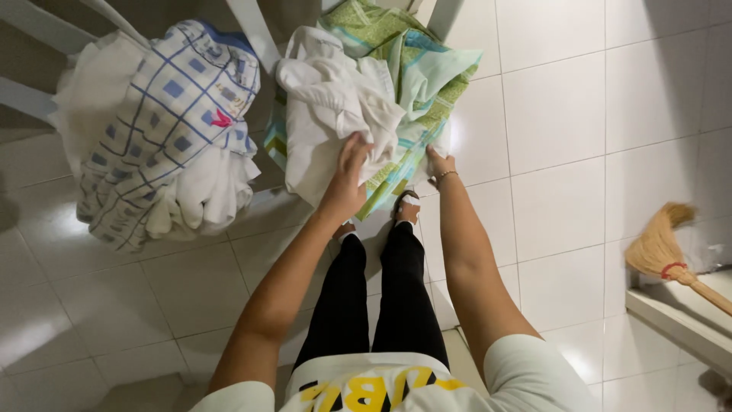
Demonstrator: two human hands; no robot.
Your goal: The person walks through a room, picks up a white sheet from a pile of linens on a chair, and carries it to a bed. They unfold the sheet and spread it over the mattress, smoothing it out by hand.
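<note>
I look down at a pile of laundry on white chairs. My left hand [347, 179] rests on a white cloth [328, 107] in the right-hand pile, fingers curled into it. My right hand [438, 164] grips the lower edge of a green and blue patterned sheet [415, 72] under that white cloth. A second pile to the left holds a blue-checked white cloth [164, 114] over plain white cloth [210, 194]. My legs in black trousers and sandals stand below the pile.
White plastic chair frames [255, 30] carry both piles. White floor tiles [564, 130] spread all around. A straw broom [663, 248] lies at the right, its handle across a raised white step [679, 317].
</note>
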